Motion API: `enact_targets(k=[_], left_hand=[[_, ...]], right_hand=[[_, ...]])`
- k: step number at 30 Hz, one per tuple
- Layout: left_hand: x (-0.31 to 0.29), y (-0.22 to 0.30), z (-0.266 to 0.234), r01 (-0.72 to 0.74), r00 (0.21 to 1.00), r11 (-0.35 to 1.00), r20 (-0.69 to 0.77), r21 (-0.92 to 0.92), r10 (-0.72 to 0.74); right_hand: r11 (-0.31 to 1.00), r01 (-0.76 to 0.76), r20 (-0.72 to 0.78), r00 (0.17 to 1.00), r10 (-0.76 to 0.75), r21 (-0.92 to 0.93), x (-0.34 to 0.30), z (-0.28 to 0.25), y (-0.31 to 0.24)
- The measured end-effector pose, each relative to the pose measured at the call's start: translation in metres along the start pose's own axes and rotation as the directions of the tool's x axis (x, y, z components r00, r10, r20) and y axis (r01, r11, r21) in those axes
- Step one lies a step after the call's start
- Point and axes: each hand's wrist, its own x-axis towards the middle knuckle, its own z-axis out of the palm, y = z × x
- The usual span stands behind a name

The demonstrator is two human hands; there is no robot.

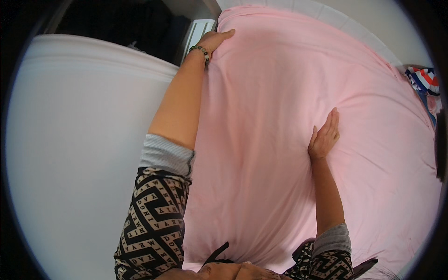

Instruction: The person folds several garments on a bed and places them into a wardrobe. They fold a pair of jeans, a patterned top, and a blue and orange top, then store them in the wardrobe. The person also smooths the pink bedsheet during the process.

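A pink bed sheet (270,93) covers the wide bed surface in front of me, with soft creases running across it. My left hand (214,41) reaches to the sheet's far left corner, its thumb stretched out over the pink cloth. The other fingers are hidden at the corner's edge, so I cannot tell whether they grip the cloth. A beaded bracelet (200,51) circles that wrist. Flat on the sheet, right of the middle, rests my right hand (325,135), its fingers extended and nothing held in it.
A white wall-like surface (84,140) runs along the bed's left side. Beyond it are a dark area (121,28) and a white slatted piece (200,30) by the far corner. A pale headboard (322,14) borders the far edge. Striped cloth (423,80) lies at the far right.
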Motion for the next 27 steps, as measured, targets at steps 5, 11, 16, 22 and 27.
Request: enact_targets(k=[5, 11, 16, 22, 27], left_hand=[[0.014, -0.016, -0.001, -0.191, 0.981, 0.982, 0.019, -0.005, 0.191], [0.01, -0.007, 0.025, -0.017, 0.758, 0.713, -0.455, 0.701, 0.467], [0.046, -0.004, 0.02, -0.124, 0.703, 0.655, -0.4, 0.745, 0.588], [0.112, -0.011, -0.004, -0.387, 0.863, 0.851, -0.186, 0.355, 0.47], [0.061, -0.014, 0.061, -0.13, 0.483, 0.639, -0.515, 0.758, 0.709]], right_hand=[[1.0, 0.016, -0.009, 1.0, -0.016, 0.011, -0.001, 0.002, 0.002], [0.999, 0.034, -0.028, 0.999, -0.033, 0.026, -0.001, 0.001, 0.003], [0.997, 0.065, -0.055, 0.997, -0.062, 0.049, -0.001, 0.004, 0.005], [0.998, 0.046, -0.024, 0.999, -0.045, 0.033, -0.004, 0.008, 0.012], [0.999, 0.028, -0.006, 1.0, -0.027, 0.021, -0.003, 0.008, 0.011]])
